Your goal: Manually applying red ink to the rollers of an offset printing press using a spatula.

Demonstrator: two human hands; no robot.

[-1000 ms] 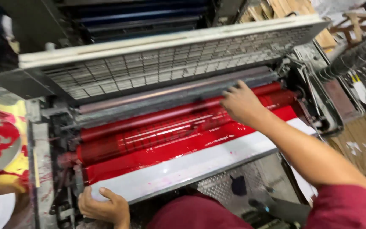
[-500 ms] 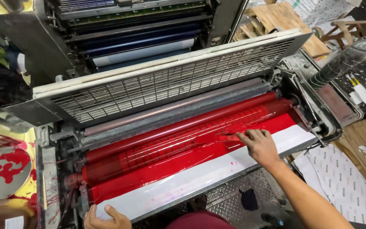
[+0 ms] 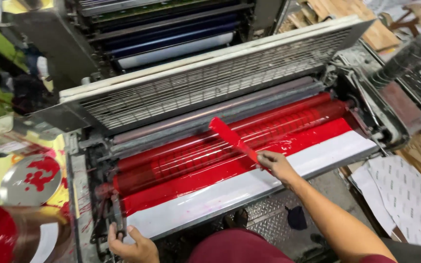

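I look down on a printing press whose rollers [image 3: 230, 141] are coated in glossy red ink. My right hand [image 3: 276, 165] grips the handle end of a flat spatula [image 3: 232, 138] covered in red ink; its blade points up and left over the inked rollers. My left hand [image 3: 132, 246] rests on the near left corner of the press, by the white ink tray plate [image 3: 249, 185]. A raised metal mesh guard [image 3: 210, 83] stands open behind the rollers.
An open can of red ink [image 3: 1, 234] and a round metal lid [image 3: 30, 178] smeared red sit at the left. Stacked printed white sheets [image 3: 405, 195] lie at the right. Another press unit with blue rollers [image 3: 171, 41] stands behind. Steel tread plate [image 3: 269, 214] lies below.
My right hand drew back from the rollers toward the tray and now holds up the red-coated spatula, which was not seen before. My left hand stays at the near left corner.
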